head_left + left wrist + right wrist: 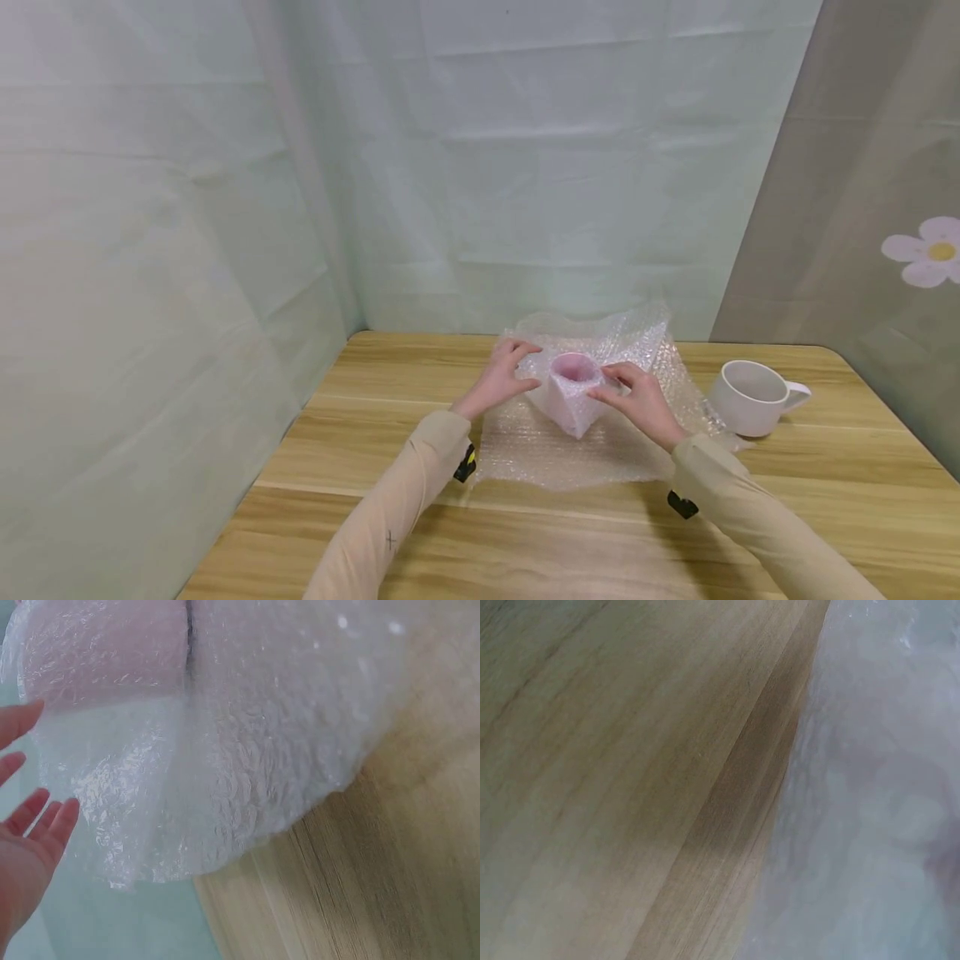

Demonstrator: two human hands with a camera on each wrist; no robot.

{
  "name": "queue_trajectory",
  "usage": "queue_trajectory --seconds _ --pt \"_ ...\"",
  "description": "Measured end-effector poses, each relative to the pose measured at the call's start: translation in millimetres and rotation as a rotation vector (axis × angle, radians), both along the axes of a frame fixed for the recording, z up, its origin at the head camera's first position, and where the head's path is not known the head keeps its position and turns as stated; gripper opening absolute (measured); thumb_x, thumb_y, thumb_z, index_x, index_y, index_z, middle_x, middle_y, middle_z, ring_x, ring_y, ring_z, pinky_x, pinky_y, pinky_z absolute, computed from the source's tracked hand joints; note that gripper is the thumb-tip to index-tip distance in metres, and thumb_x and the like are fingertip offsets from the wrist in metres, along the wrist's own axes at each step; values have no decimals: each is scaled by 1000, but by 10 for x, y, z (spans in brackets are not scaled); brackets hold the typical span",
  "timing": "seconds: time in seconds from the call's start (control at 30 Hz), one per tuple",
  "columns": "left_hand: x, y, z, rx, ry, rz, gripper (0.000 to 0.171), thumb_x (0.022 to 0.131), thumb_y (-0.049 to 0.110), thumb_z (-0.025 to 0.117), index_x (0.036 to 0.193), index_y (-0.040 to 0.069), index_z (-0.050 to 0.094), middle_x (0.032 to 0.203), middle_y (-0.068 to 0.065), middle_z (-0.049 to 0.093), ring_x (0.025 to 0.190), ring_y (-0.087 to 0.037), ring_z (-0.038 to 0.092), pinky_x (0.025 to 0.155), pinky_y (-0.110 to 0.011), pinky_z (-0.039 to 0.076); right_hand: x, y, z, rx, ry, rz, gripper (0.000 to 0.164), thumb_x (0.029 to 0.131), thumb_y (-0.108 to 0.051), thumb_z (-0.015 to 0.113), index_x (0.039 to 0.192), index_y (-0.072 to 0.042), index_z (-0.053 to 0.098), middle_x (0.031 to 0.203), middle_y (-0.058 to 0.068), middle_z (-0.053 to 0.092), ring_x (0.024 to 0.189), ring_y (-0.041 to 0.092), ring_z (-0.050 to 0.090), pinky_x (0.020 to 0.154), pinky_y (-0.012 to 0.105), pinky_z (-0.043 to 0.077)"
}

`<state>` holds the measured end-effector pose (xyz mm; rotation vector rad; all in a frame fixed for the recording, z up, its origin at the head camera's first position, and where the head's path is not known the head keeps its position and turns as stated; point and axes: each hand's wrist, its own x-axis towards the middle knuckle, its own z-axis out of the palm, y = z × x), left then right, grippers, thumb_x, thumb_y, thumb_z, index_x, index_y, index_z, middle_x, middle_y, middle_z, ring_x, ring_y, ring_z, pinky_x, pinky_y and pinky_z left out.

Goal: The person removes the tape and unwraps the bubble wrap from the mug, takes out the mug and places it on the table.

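Observation:
A pink cup point(574, 367) stands on a sheet of bubble wrap point(555, 462), its open rim facing up. One flap of the wrap is folded up over its near side. My right hand point(643, 407) pinches the wrap at the cup's right side between thumb and fingers. To the left of the cup, my left hand point(504, 377) has its fingers and thumb spread, apart from the cup. In the left wrist view the left hand point(34, 851) is beside the wrap point(247, 772), and pink shows through it. The right wrist view shows only blurred wrap point(877, 802) and table.
A white mug point(752, 400) stands at the right with its handle pointing right, close to the wrap's right edge. The wooden table point(360, 450) ends in front of a pale curtain point(540, 192). Loose wrap rises behind the cup.

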<state>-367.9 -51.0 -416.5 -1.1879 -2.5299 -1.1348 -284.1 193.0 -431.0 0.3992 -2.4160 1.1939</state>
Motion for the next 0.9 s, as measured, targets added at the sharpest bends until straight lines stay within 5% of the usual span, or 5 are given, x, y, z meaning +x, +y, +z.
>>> queue_trajectory --seconds 0.33,0.9 --pt "47 48 -3 9 -51 -112 64 72 14 77 128 6 48 124 -9 41 113 -24 41 90 -35 38 5 10 0 -3 -6 -2 47 73 -31 76 104 2 63 100 12 61 90 26 55 76 45 45" --pt "10 187 -72 -63 -41 -88 71 73 25 76 132 2 43 128 -12 35 115 -24 38 93 -35 36 -1 -2 -2 -19 -22 3 49 73 -33 74 106 1 63 102 10 60 92 26 54 78 45 45"
